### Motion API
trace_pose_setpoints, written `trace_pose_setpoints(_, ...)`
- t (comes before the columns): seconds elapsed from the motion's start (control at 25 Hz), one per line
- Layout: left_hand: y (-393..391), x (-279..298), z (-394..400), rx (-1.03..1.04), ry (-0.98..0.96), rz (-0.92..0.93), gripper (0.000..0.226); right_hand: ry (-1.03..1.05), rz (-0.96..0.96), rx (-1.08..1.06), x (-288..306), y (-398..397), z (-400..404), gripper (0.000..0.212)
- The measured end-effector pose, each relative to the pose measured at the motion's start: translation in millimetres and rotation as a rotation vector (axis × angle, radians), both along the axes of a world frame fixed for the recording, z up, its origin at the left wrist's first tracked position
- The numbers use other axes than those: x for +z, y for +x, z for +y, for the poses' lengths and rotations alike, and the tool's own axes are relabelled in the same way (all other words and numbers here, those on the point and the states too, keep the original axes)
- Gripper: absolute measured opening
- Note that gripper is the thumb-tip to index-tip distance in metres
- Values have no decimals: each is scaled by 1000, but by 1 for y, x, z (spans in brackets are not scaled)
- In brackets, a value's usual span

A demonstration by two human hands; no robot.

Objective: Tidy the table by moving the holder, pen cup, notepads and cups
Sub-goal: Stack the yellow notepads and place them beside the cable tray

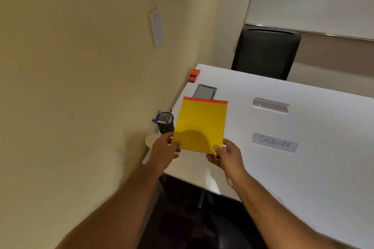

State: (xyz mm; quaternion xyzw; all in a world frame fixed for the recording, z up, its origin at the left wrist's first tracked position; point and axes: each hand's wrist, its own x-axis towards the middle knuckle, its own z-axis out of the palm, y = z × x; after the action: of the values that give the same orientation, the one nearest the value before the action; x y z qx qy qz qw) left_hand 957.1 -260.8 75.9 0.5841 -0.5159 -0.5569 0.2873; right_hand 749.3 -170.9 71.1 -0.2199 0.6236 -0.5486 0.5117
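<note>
both hands [165,150] [226,155] grip notepad [201,125], half-hiding pen cup [165,122].

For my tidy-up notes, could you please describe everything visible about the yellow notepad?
The yellow notepad is a plain rectangular paper pad with an orange-red binding strip along its far edge. Its top sheet looks blank. Both hands hold it above the white table's left end: the left hand at the near left corner, the right hand at the near right.

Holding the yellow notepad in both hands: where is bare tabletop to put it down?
Bare patches on the table: between the clear holder and the CHECK-IN label, and the wide stretch right of and below that label. The wall edge is crowded: pen cup, grommet, orange item.
</note>
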Motion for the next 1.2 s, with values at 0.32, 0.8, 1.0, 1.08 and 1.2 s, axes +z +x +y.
trace_pose_setpoints(0.32,-35,0,-102,-260,-135,-125,50,6,40,-224,0,-16,-87,23)
trace_pose_setpoints(0.8,-85,-64,-303,-310,133,-340,67,177,160,-210,-77,-41,-290,33)
trace_pose_setpoints(1.0,-94,-92,-344,-285,209,-468,41,303,186,-106,-115,-44,-350,22)
trace_pose_setpoints(1.08,-91,-101,-349,-280,243,-493,25,334,197,-64,-131,-37,-361,26)
trace_pose_setpoints(1.2,-88,-109,-357,-276,289,-447,59,370,172,-63,-145,-30,-362,29)
